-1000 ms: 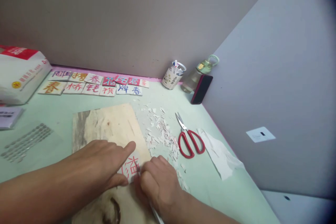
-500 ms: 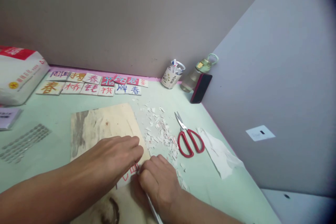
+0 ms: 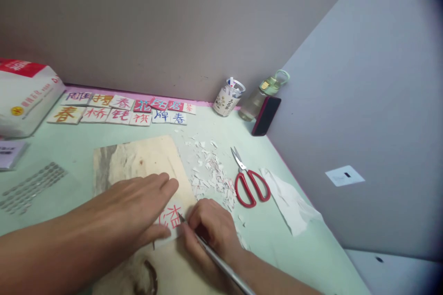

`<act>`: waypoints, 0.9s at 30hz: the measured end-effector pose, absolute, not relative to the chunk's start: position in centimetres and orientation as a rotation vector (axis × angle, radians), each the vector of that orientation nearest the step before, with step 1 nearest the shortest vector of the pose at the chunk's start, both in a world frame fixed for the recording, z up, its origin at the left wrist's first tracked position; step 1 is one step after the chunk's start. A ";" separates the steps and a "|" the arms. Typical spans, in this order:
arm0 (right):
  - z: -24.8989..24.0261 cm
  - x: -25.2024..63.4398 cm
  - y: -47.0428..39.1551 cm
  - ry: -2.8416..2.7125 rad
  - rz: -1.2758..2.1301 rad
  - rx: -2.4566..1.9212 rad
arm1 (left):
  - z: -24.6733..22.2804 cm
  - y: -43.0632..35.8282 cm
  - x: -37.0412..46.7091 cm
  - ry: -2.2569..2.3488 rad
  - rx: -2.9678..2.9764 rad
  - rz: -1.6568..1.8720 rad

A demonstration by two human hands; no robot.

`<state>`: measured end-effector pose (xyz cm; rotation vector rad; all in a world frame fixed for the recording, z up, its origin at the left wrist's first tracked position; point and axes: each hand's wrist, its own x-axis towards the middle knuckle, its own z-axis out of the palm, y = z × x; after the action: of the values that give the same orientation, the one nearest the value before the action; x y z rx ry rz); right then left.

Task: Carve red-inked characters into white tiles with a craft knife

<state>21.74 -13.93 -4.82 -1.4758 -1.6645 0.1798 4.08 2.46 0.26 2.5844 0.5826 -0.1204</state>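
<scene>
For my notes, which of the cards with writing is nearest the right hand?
The card on the wooden board, partly under the left hand; the other cards lie in two rows near the wall.

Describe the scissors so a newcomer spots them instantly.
On the pale green table, find the wooden board. Right of it, between scattered whitish scraps and a white sheet, lie the scissors, slightly open. Their red handles set them apart from both.

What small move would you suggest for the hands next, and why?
I might draw the thumb of the left hand slightly back, since it lies on the white piece near the pointed tip of the silver tool in the right hand.
</scene>
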 end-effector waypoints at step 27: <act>-1.1 23.6 -13.4 -1.554 0.721 -1.594 | 0.6 0.5 4.6 0.559 2.631 -0.209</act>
<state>23.57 -13.39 -1.06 -1.5940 -1.5543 0.7208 4.62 0.50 0.59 2.6312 0.5588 -0.2089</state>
